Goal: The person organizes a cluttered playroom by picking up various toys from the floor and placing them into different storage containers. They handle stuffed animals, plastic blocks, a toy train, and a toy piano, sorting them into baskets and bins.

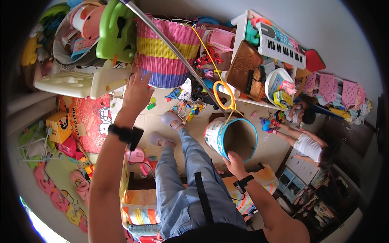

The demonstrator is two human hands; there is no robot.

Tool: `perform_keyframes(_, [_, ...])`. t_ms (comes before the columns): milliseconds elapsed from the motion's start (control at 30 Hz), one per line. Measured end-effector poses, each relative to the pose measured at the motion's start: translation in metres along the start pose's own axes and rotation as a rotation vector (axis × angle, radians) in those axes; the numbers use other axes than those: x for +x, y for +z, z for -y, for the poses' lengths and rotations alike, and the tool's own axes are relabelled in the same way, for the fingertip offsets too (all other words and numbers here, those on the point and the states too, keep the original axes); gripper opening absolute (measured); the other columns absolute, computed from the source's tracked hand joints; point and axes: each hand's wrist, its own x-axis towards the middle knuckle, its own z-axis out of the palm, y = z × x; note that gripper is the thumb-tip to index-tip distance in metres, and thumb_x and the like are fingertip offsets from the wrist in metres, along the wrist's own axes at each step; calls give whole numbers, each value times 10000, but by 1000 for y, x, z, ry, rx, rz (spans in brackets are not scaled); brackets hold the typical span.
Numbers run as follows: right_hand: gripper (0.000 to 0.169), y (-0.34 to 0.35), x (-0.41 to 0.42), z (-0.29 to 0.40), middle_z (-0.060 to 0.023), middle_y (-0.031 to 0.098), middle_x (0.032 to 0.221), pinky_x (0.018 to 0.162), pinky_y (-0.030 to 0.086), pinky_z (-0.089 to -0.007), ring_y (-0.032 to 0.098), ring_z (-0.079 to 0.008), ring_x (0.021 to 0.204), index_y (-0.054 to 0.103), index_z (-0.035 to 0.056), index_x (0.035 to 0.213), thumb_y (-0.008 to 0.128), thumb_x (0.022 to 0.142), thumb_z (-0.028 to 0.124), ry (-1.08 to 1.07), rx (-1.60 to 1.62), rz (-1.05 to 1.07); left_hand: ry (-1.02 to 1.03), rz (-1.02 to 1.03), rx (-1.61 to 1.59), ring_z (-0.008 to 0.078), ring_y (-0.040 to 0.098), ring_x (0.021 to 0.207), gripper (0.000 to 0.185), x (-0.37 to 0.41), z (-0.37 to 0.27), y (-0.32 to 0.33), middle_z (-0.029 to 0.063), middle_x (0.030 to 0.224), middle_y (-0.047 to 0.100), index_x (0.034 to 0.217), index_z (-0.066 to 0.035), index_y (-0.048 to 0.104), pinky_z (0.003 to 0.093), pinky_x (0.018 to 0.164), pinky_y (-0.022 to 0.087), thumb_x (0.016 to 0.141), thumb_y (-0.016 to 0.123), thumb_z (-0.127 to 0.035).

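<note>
My right hand (235,164) grips the blue rim of a white and blue bucket (214,133), which is tilted with its mouth towards me. A yellow cord with an orange ring (216,95) is tied at the bucket's rim. My left hand (136,94) is spread between a cream plastic panel (111,77) and a woven basket (170,45) in pink, yellow and blue; whether it touches either one is unclear. A metal pole (182,57) crosses in front of the basket, its lower end beside the bucket.
Small toys (191,109) litter the tiled floor near my feet. A toy keyboard (281,45) lies on a loaded white shelf (243,29). Two people sit to the right, one in a white top (308,145). Left are a green plastic chair (114,36) and a red mat (91,121).
</note>
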Motion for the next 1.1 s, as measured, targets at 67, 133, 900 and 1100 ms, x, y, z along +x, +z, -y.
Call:
perform_keyframes(67, [159, 7, -7, -2, -154, 578, 848, 708, 497, -494, 599, -384, 841, 574, 43, 897, 695, 874, 144, -3, -30, 3, 201, -154, 166, 370, 485, 1323, 653, 58, -33, 4, 179, 1416, 532, 1425, -125, 526, 479, 1108, 400, 805, 723, -58])
perform_keyframes(133, [153, 8, -9, 7, -137, 576, 853, 703, 496, -484, 597, -368, 842, 582, 47, 885, 703, 853, 135, -14, -49, 90, 405, -122, 128, 368, 461, 1350, 706, 104, -65, 21, 169, 1425, 526, 1434, -135, 520, 471, 1125, 385, 765, 700, 2])
perform_keyframes(900, [177, -83, -53, 126, -77, 501, 766, 612, 478, -409, 573, -284, 741, 543, 93, 753, 718, 725, 89, -213, 46, 59, 199, -68, -350, 360, 554, 1131, 506, -37, -166, 22, 143, 1223, 538, 1218, -133, 615, 444, 983, 462, 751, 780, -28])
perform_keyframes(1100, [123, -128, -58, 161, -46, 523, 776, 636, 496, -368, 589, -231, 755, 573, 110, 774, 691, 759, 78, -365, -32, 74, 50, -159, -345, 350, 594, 1087, 299, -72, -159, -3, 137, 1267, 518, 1052, -85, 641, 432, 885, 535, 796, 793, -60])
